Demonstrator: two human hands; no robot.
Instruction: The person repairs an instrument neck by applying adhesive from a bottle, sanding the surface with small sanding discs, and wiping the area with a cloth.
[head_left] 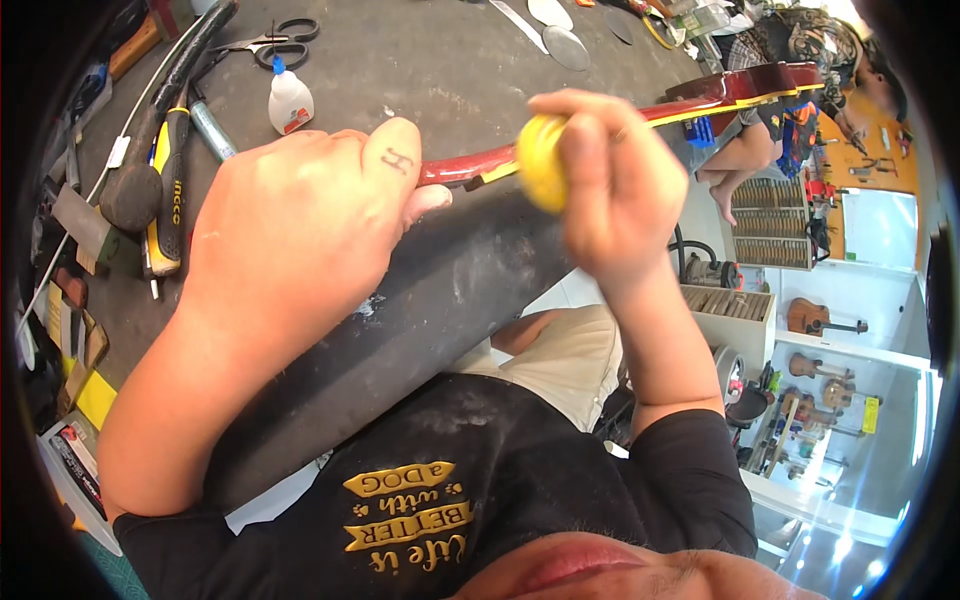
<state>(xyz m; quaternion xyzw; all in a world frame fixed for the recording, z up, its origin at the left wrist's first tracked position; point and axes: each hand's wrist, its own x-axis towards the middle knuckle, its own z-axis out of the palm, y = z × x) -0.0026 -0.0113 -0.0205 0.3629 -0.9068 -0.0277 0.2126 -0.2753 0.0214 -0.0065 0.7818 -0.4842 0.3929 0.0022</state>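
Observation:
A glossy dark red stringed instrument, like a small guitar (470, 167), stretches across the dark worktable, its body at the far right. A yellow strip runs along the near edge of its neck and body. My left hand (300, 205) is closed around the neck's left end, hiding what lies beneath the fingers. Against the middle of the neck, my right hand (625, 185) grips a round yellow thing (541, 163) between thumb and fingers. Motion smears this yellow thing, so I cannot tell whether it is a pad or a tape roll.
Behind my left hand stand a small white glue bottle (290, 100) with a blue cap and black-handled scissors (280, 42). A black-and-yellow tool (168, 190) and a mallet-like tool (133, 195) lie at the left. Another person's bare leg (740, 170) shows beyond the table at right.

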